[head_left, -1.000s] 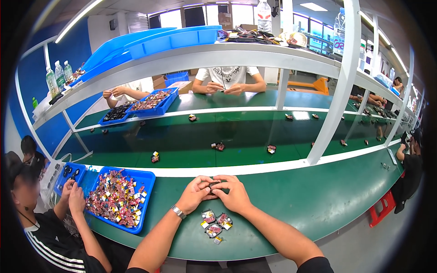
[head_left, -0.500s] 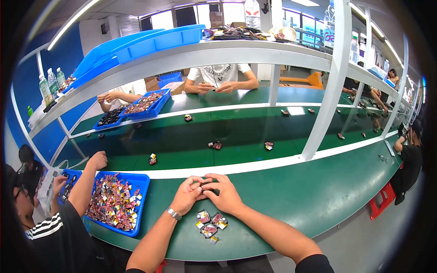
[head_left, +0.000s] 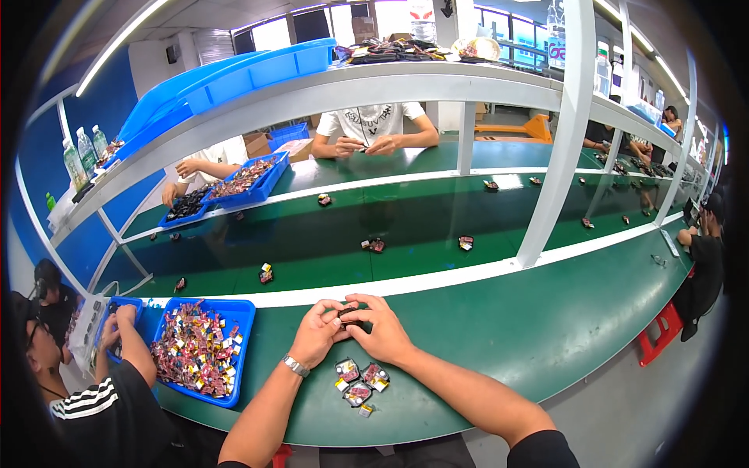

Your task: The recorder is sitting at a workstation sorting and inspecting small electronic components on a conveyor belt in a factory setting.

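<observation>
A small dark part (head_left: 348, 312) is pinched between the fingertips of the left hand (head_left: 318, 334) and the right hand (head_left: 380, 331), both hands closed narrowly on it just above the green bench (head_left: 499, 335), at about the centre of the view; the part is largely hidden by the fingers, so its shape cannot be told exactly; what shows of it appears to lie with its long axis roughly from nine o'clock to three o'clock, across the person's front, though which end leads cannot be told. A wristwatch (head_left: 293, 365) is worn on the left wrist.

At six o'clock from the hands, just beside them on the bench, a small cluster of pieces (head_left: 359, 382) in red, dark and yellow is laid; by the look of it these few have already been handled, a judgement only. At nine o'clock a blue tray (head_left: 237, 327) heaped with many mixed pieces is seen, which suggests that far more is left than is done; the work is judged to be at an early or middle stage.

Beyond the white strip at twelve o'clock, single pieces are scattered along the dark green belt (head_left: 421, 226); a co-worker's arm (head_left: 134, 352) is stretched toward a second blue bin at nine o'clock; other people are seated across the belt under the grey shelf (head_left: 406, 86).
</observation>
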Action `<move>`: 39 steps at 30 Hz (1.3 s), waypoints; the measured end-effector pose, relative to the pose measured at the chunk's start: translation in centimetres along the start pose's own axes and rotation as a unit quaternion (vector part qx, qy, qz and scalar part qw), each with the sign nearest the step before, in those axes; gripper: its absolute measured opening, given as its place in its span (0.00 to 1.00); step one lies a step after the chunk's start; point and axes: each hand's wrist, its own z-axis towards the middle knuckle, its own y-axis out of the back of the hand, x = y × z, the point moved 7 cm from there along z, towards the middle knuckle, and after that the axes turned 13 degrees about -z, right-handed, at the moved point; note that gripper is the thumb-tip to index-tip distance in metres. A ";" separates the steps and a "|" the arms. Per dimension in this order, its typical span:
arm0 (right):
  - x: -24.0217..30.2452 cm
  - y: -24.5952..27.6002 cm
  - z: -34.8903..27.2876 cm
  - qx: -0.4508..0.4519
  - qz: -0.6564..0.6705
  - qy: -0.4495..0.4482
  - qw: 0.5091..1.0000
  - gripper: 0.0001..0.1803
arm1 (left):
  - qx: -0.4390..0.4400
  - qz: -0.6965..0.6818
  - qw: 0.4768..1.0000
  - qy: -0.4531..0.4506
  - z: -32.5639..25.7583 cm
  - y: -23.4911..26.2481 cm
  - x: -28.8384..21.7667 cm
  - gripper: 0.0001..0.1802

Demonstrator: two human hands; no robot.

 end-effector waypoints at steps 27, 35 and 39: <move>3.0 2.0 0.5 -0.093 -0.182 0.100 0.974 0.13 | -0.042 0.003 0.999 0.024 -0.1 -0.1 0.2 0.12; 3.2 1.8 0.5 -0.104 -0.219 0.133 0.961 0.09 | -0.045 0.010 0.999 0.022 -0.2 -0.2 0.3 0.11; 3.0 1.8 0.4 -0.109 -0.234 0.128 0.957 0.08 | -0.052 0.018 0.998 0.024 -0.1 -0.8 0.0 0.09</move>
